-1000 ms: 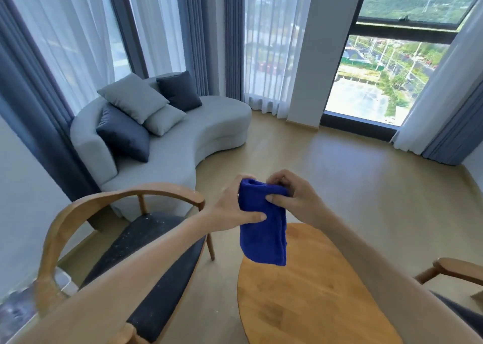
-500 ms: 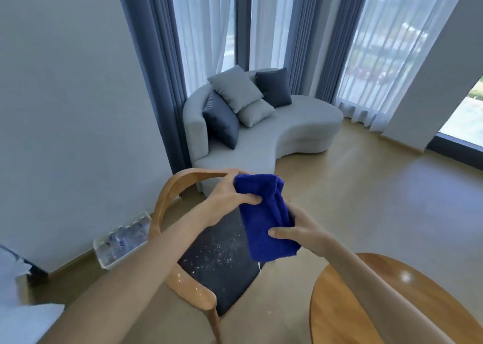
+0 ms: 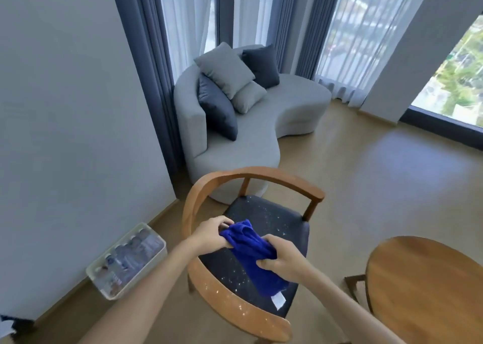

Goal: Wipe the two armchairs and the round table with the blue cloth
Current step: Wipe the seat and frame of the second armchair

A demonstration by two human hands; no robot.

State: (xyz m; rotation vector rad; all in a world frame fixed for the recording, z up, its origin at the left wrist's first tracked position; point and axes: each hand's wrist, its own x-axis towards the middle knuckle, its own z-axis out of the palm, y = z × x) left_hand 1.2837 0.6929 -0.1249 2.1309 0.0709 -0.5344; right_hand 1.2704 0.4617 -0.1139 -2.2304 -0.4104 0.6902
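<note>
Blue cloth (image 3: 254,258): we hold it bunched between both hands just above the armchair seat, its white tag hanging toward 5 o'clock.
Left hand (image 3: 213,232): our fingers curl round the cloth's upper end at 11 o'clock of the bundle.
Right hand (image 3: 281,258): thumb and fingers pinch the cloth's middle; the lower end drapes free below.
Change: a second ago we held the cloth up over the round table, facing the window; now we have turned left and lowered it over the armchair.
Meaning: we judge the wiping has not yet begun, and this chair comes first.
Armchair (image 3: 264,175): a curved wooden frame around a dark seat, right below our hands at frame centre.
Seat surface (image 3: 271,214): dark upholstery scattered with pale specks; more specks sit on the near wooden rail at 6 o'clock.
Round table (image 3: 428,288): bare glossy wood at 4 o'clock, well apart from the cloth.
Second armchair: not in view now.
Sofa (image 3: 261,124): grey and curved, at 12 o'clock behind the chair, with grey and dark cushions.
Box (image 3: 128,258): a clear bin of bottles on the floor at 8 o'clock, against the grey wall.
Room: wood floor, blue and sheer curtains, bright window at 2 o'clock.
</note>
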